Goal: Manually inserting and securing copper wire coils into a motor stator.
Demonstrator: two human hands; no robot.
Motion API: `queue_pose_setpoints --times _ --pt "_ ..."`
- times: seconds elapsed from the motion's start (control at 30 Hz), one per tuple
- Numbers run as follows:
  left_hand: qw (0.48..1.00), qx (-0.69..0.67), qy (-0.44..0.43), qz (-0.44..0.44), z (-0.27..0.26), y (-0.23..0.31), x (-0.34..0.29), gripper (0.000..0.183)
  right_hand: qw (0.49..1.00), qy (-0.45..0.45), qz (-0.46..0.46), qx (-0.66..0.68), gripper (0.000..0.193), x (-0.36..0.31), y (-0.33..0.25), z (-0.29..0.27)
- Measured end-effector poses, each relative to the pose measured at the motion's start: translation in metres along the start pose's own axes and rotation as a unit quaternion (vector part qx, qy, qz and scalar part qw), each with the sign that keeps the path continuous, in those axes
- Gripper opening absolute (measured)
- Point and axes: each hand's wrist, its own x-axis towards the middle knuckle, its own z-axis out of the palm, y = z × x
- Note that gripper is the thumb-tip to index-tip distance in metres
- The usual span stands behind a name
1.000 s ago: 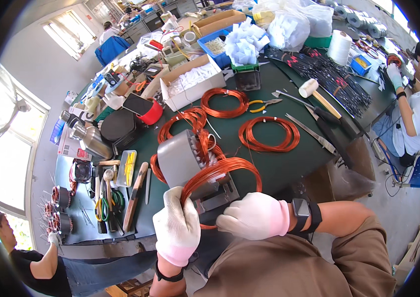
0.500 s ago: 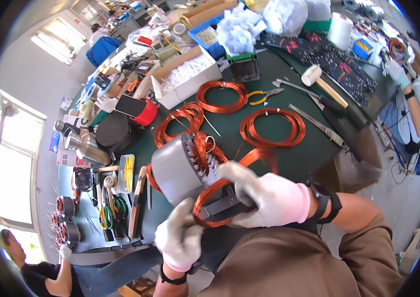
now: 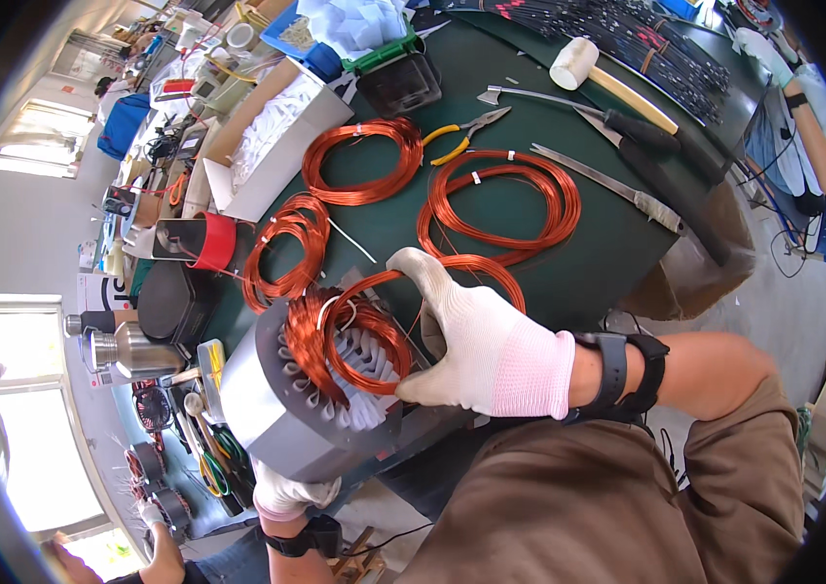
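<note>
A grey cylindrical motor stator (image 3: 272, 389) lies tilted on the near side of the table, its open end toward the right. White slot liners (image 3: 359, 341) ring its bore, and bundled copper windings (image 3: 308, 341) sit at the far rim. My right hand (image 3: 481, 341), in a white glove with a pink cuff, grips a copper wire coil (image 3: 369, 380) at that opening; thumb and forefinger are spread along the loop. Against the stator's lower side is my gloved left hand (image 3: 291, 494), closed on it, most of its fingers hidden beneath.
Beyond lie copper wire coils (image 3: 364, 161), yellow-handled pliers (image 3: 466, 134), scissors (image 3: 607, 185) and a white mallet (image 3: 576, 63). A white box (image 3: 272, 136) stands at the back left, a steel bottle (image 3: 140, 350) at left. A co-worker's arm (image 3: 812, 136) shows at right, another person at lower left.
The stator has turned and come nearer, to the left. My left hand has let go of the wire coil and moved down to the stator's lower side. My right hand has brought the coil to the opening.
</note>
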Motion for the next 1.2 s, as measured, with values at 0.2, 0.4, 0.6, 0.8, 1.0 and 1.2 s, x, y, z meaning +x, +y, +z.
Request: queue_pose_setpoints --times 0.2,0.4,0.6,0.8,1.0,1.2 --pt "0.996 0.068 -0.037 0.036 -0.002 -0.016 0.025 0.090 1.000 -0.003 0.024 0.015 0.101 0.006 0.000 0.008" --pt "0.980 0.155 -0.066 0.104 0.004 -0.008 0.046 0.091 0.998 0.010 0.028 0.046 0.103 0.006 -0.002 0.010" --pt "0.948 0.244 -0.093 0.181 0.008 0.011 0.070 0.092 0.999 0.015 0.029 0.038 0.102 0.004 -0.007 0.016" --pt "0.903 0.337 -0.093 0.251 0.011 0.036 0.074 0.093 1.000 -0.023 0.006 0.001 0.091 0.003 -0.006 0.019" --pt "0.844 0.425 -0.085 0.315 0.014 0.049 0.062 0.094 0.982 -0.168 -0.043 -0.079 0.077 0.025 -0.028 0.007" --pt "0.783 0.509 -0.055 0.354 0.022 0.058 0.034 0.095 0.957 -0.202 -0.094 -0.188 0.068 0.014 -0.045 -0.002"
